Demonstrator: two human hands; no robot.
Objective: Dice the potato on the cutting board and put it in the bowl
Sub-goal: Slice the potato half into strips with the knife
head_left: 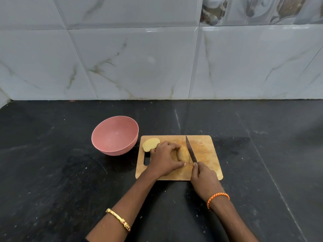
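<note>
A wooden cutting board (206, 154) lies on the black counter. One potato half (150, 144) rests cut face up at the board's far left corner. My left hand (165, 158) presses the other potato half (182, 153) onto the board's middle, fingers curled over it. My right hand (203, 179) grips the handle of a knife (190, 149); its dark blade points away from me and its edge sits against the right side of the held half. An empty pink bowl (114, 135) stands just left of the board.
The black stone counter (52, 172) stretches wide on both sides of the board. A marble-tiled wall (157, 58) rises behind it. A gold bangle is on my left wrist, an orange thread band on my right.
</note>
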